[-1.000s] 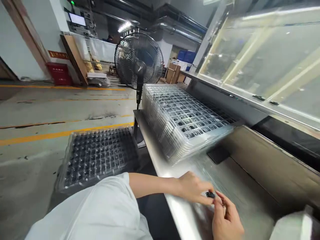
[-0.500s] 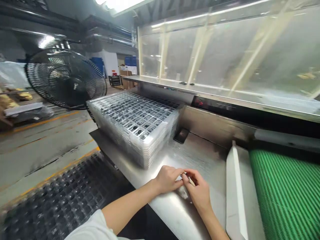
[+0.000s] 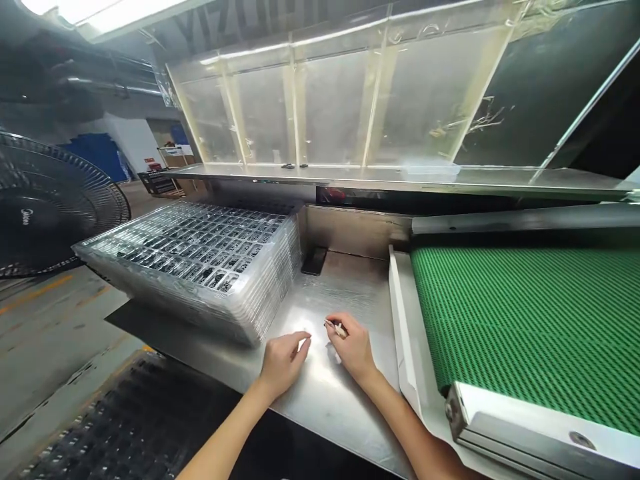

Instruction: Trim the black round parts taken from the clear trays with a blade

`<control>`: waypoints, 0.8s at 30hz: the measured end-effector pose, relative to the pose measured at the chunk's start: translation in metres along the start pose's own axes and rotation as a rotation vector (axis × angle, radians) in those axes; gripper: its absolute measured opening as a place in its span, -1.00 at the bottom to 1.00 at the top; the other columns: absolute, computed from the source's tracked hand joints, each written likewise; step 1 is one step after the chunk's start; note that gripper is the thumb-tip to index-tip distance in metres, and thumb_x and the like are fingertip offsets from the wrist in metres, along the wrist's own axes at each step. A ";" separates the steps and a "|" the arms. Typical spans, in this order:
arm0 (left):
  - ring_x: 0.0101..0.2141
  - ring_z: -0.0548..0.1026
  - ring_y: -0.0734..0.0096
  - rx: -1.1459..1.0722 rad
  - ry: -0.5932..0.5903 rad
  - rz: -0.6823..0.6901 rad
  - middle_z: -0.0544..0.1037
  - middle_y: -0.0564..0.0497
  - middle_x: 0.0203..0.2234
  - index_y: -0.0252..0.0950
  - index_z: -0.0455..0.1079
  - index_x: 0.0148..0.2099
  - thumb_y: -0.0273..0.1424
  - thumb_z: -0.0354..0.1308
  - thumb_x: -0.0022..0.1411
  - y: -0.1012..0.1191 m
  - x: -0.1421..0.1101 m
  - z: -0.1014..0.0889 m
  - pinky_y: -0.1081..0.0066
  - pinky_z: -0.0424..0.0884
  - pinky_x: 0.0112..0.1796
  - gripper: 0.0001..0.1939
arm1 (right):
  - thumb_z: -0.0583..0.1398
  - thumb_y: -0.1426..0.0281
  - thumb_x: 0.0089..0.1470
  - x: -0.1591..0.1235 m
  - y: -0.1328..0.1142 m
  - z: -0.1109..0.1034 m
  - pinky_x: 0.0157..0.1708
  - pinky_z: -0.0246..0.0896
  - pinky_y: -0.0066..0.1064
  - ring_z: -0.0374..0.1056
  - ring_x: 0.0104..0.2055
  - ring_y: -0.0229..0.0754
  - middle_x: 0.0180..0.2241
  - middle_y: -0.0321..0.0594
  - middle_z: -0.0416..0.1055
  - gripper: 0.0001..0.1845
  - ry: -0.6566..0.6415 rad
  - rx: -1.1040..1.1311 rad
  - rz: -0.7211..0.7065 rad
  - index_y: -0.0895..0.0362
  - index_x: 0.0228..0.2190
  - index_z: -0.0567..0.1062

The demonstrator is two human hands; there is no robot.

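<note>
My right hand (image 3: 353, 347) rests over the stainless steel table (image 3: 325, 413), pinching a small pen-like tool (image 3: 338, 329) with a pale body and dark tip. My left hand (image 3: 283, 364) is empty, hovering or resting just to its left, fingers slightly apart. A tall stack of clear plastic trays (image 3: 200, 267) with dark square pockets sits on the table, close beyond my left hand. A black phone (image 3: 314, 261) lies flat near the table's back wall.
A green mesh conveyor belt (image 3: 530, 320) with a white frame runs along the table's right side. Above stands a steel shelf (image 3: 350, 176) backed by clear panels. A black fan (image 3: 45, 207) is at left, and a dark tray stack (image 3: 135, 427) lies below the table edge.
The view has swung right, shifting the fan and tray stack left and showing more green belt. My hands have moved apart, with the pen-like tool staying in my right hand.
</note>
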State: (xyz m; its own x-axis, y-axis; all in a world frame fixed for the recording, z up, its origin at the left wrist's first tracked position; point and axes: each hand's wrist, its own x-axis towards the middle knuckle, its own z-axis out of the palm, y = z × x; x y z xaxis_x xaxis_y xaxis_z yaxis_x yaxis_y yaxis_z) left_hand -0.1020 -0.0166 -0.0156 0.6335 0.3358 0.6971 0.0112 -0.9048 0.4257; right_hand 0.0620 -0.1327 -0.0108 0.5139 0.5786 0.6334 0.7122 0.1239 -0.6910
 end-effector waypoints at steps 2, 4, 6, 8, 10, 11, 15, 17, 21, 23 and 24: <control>-0.63 0.36 0.51 -0.004 -0.025 -0.111 0.36 0.13 -0.67 -0.27 0.58 -0.19 -0.33 0.09 0.46 0.006 -0.019 -0.021 0.46 0.21 -0.50 -0.75 | 0.14 0.31 0.25 -0.001 -0.001 0.000 -0.34 0.19 -0.35 0.39 -0.37 -0.11 -0.37 -0.25 0.46 -0.81 -0.012 -0.008 -0.010 0.08 -0.31 0.54; -0.63 0.36 0.48 0.003 -0.060 -0.225 0.37 0.11 -0.67 -0.24 0.60 -0.21 -0.30 0.12 0.42 0.012 -0.042 -0.047 0.46 0.24 -0.49 -0.75 | 0.12 0.31 0.25 -0.001 -0.002 0.000 -0.34 0.18 -0.34 0.39 -0.36 -0.10 -0.37 -0.24 0.46 -0.80 -0.029 -0.008 -0.007 0.07 -0.32 0.54; -0.63 0.34 0.45 0.000 -0.061 -0.353 0.40 0.09 -0.65 -0.20 0.63 -0.22 -0.23 0.17 0.36 0.018 -0.066 -0.074 0.44 0.28 -0.49 -0.76 | 0.10 0.31 0.26 -0.002 -0.003 0.000 -0.33 0.18 -0.34 0.39 -0.36 -0.09 -0.36 -0.22 0.47 -0.78 -0.043 -0.008 0.001 0.07 -0.32 0.53; -0.61 0.36 0.42 -0.028 -0.013 -0.536 0.44 0.06 -0.61 -0.18 0.64 -0.22 -0.12 0.25 0.27 0.022 -0.092 -0.097 0.43 0.32 -0.49 -0.73 | 0.09 0.31 0.25 -0.003 -0.004 0.000 -0.32 0.18 -0.33 0.39 -0.34 -0.08 -0.35 -0.19 0.48 -0.76 -0.052 -0.008 0.010 0.07 -0.32 0.53; -0.55 0.40 0.38 -0.094 0.115 -0.801 0.48 0.04 -0.56 -0.20 0.64 -0.23 -0.01 0.35 0.11 0.022 -0.121 -0.113 0.43 0.34 -0.50 -0.63 | 0.08 0.31 0.24 -0.004 -0.005 0.001 -0.32 0.17 -0.32 0.39 -0.34 -0.08 -0.35 -0.19 0.49 -0.76 -0.061 -0.008 0.011 0.07 -0.33 0.53; -0.56 0.39 0.39 -0.161 0.213 -0.956 0.46 0.05 -0.57 -0.21 0.62 -0.23 0.02 0.40 0.02 0.020 -0.135 -0.118 0.45 0.31 -0.54 -0.57 | 0.08 0.32 0.23 -0.005 -0.006 0.001 -0.32 0.16 -0.32 0.38 -0.33 -0.08 -0.34 -0.19 0.49 -0.77 -0.066 -0.009 0.007 0.07 -0.33 0.53; -0.74 0.03 0.59 -0.576 0.689 -1.609 0.07 0.21 -0.73 -0.27 0.48 -0.37 -0.09 0.34 0.02 0.007 -0.189 -0.124 0.55 -0.07 -0.71 -0.67 | 0.08 0.32 0.22 -0.007 -0.009 0.001 -0.33 0.16 -0.33 0.38 -0.36 -0.11 -0.34 -0.22 0.49 -0.77 -0.086 -0.019 -0.007 0.08 -0.32 0.53; -0.77 -0.03 0.64 -0.688 0.822 -1.853 0.01 0.21 -0.73 -0.28 0.29 -0.48 -0.24 0.18 0.20 0.002 -0.208 -0.125 0.58 -0.08 -0.72 -0.72 | 0.09 0.29 0.23 -0.005 -0.009 0.001 -0.34 0.16 -0.32 0.38 -0.37 -0.12 -0.35 -0.23 0.49 -0.76 -0.095 -0.027 -0.009 0.08 -0.33 0.54; -0.74 0.06 0.69 -0.709 0.918 -2.002 0.08 0.17 -0.68 -0.31 0.13 -0.47 -0.47 -0.12 0.44 0.006 -0.232 -0.124 0.66 0.02 -0.68 -0.65 | 0.10 0.19 0.23 -0.002 -0.005 -0.004 -0.28 0.20 -0.27 0.41 -0.32 -0.04 -0.32 -0.17 0.52 -0.69 -0.133 -0.021 -0.007 0.09 -0.32 0.56; -0.70 0.10 0.68 -0.745 0.989 -2.024 0.15 0.17 -0.64 -0.32 0.17 -0.43 -0.46 -0.05 0.48 0.006 -0.240 -0.119 0.65 0.07 -0.67 -0.66 | 0.13 0.09 0.16 -0.005 -0.001 -0.006 -0.22 0.25 -0.22 0.45 -0.26 0.03 -0.29 -0.14 0.56 -0.63 -0.147 -0.055 0.016 0.09 -0.31 0.58; -0.67 0.14 0.68 -0.770 1.024 -2.034 0.19 0.18 -0.61 -0.34 0.24 -0.37 -0.42 0.01 0.49 0.004 -0.243 -0.116 0.65 0.12 -0.65 -0.69 | 0.14 0.04 0.15 -0.006 0.001 -0.007 -0.19 0.26 -0.17 0.47 -0.23 0.08 -0.28 -0.11 0.56 -0.59 -0.164 -0.063 0.029 0.09 -0.30 0.58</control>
State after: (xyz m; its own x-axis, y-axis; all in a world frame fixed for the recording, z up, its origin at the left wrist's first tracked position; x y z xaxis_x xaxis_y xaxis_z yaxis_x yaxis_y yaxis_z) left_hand -0.3463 -0.0713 -0.1165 -0.2218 0.4924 -0.8417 -0.4467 0.7159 0.5365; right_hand 0.0629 -0.1422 -0.0131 0.4530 0.7057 0.5447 0.7295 0.0577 -0.6815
